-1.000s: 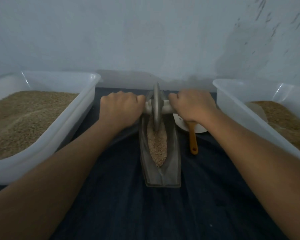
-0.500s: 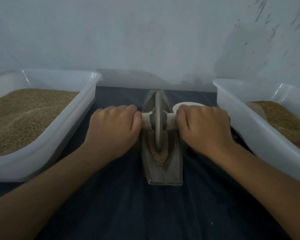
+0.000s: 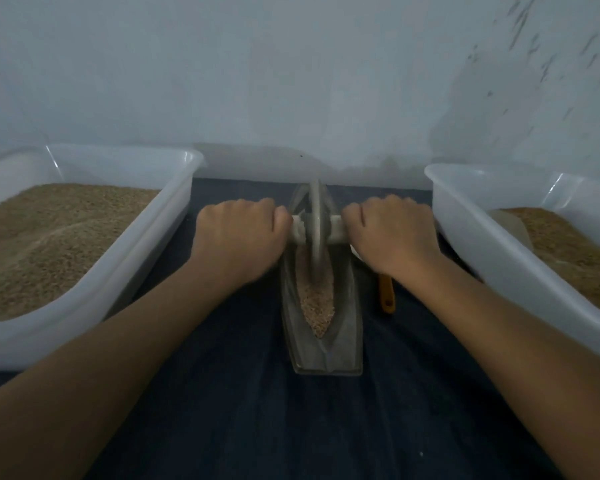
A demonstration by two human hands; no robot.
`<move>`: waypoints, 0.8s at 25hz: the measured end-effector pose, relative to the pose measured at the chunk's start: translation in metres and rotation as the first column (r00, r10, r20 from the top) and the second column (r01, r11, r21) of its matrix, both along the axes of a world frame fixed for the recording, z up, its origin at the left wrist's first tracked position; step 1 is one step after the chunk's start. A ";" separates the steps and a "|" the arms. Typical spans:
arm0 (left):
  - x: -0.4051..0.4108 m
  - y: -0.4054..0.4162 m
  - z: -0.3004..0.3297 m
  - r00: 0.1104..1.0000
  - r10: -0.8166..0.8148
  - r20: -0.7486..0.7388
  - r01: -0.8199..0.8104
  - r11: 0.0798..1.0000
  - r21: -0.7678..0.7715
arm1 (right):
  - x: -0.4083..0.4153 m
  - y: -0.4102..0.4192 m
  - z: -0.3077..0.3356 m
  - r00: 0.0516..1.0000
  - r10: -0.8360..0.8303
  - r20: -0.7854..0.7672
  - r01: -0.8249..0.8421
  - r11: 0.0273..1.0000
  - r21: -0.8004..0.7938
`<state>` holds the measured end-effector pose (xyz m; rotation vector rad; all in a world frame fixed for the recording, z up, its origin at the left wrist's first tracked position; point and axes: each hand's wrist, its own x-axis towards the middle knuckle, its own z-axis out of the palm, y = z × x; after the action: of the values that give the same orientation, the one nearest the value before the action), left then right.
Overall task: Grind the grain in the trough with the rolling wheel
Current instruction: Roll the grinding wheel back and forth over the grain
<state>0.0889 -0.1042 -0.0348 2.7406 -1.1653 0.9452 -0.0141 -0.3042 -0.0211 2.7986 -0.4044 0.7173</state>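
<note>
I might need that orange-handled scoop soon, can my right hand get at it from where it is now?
Probably yes, once it lets go. The right hand grips the wheel's axle handle, and the orange scoop handle lies on the dark cloth just beneath that wrist, beside the trough, nothing covering its near end.

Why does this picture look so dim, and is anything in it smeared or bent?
In the head view the light is low and bluish, without glare; the wheel and the left hand are smeared by motion, while the right hand and the grain in the trough look sharper; the wide lens bows the rims of the white tubs at the frame edges.
</note>
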 end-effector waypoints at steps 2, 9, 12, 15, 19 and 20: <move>-0.027 0.019 0.000 0.997 -0.055 -0.048 0.049 0.992 -0.117 | -0.036 0.015 -0.008 0.994 0.009 0.106 -0.012 0.999 0.034; -0.030 0.027 -0.001 0.997 -0.062 -0.044 0.060 0.998 -0.033 | -0.040 0.019 -0.005 0.982 0.055 0.180 -0.055 0.998 -0.006; 0.010 -0.010 0.004 1.000 0.005 -0.003 -0.004 0.996 0.092 | 0.020 -0.007 0.002 0.999 -0.015 -0.030 0.016 1.000 0.014; 0.040 -0.041 0.022 0.972 0.106 -0.211 -0.098 0.994 0.052 | 0.047 -0.025 0.009 0.993 -0.068 -0.094 0.085 0.978 0.191; 0.017 -0.029 0.017 0.992 0.083 -0.092 -0.081 0.996 0.033 | 0.015 -0.014 -0.007 0.998 -0.040 -0.052 0.044 0.995 0.088; 0.005 -0.015 0.010 0.998 0.043 -0.039 -0.041 0.997 0.066 | 0.002 -0.005 -0.009 1.000 -0.021 -0.005 0.022 0.998 0.064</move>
<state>0.0934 -0.1189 -0.0252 2.8320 -1.1569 0.8657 -0.0122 -0.3096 -0.0297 2.8509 -0.4642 0.7051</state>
